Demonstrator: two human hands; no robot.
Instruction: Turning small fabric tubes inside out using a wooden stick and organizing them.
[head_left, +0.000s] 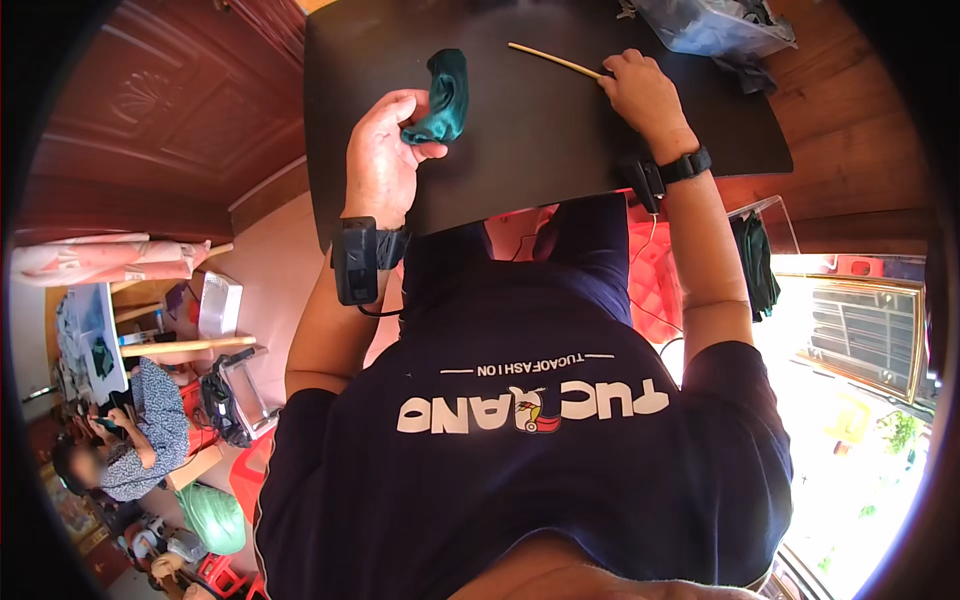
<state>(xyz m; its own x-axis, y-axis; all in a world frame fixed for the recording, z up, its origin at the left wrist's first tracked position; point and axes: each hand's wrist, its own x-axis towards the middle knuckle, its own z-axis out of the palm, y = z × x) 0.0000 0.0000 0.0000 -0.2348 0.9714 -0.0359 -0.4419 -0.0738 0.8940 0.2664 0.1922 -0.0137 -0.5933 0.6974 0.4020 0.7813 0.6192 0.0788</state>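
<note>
Head view cuts the box (712, 30) at its top. The left hand (383, 155), its fingers partly hidden, is half curled, gripping the cloth (449, 95) above the desk (545, 140); the right hand (645, 98) pinches the stick (553, 59).

One dark green satin piece (450, 95) and one thin wooden stick (553, 60) are counted. One left hand (385, 150) and one right hand (645, 97) are seen, with one of these items held in each. One black tabletop (540, 130), one clear plastic box (712, 27) and two black wrist devices (357, 262) are also shown. One other person (160, 430) and one green sack (212, 518) are seen at the left. The hanging dark green pieces (757, 265) at the right overlap and cannot be counted.
</note>
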